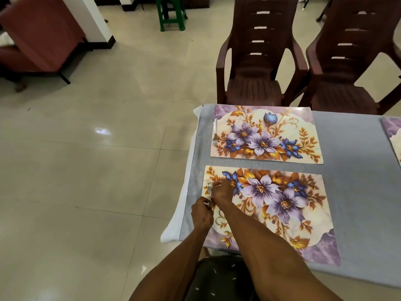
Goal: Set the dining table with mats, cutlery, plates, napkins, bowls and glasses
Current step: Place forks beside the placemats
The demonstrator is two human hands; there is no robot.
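Note:
Two floral mats lie on the grey tablecloth (351, 148): a near mat (282, 213) and a far mat (267, 133). A silver fork (215, 132) lies along the far mat's left edge. At the near mat's left edge, my left hand (202, 213) grips the handles of forks (209, 187) whose tines point away from me. My right hand (222, 191) reaches over them, its fingertips pinching one fork near the tines. How many forks the bunch holds is unclear.
Two dark brown plastic chairs (258, 61) (355, 68) stand at the table's far side. A third mat's corner (392, 135) shows at the right edge. Tiled floor spreads to the left, with a green stool (172, 14) and a red seat (41, 40) far off.

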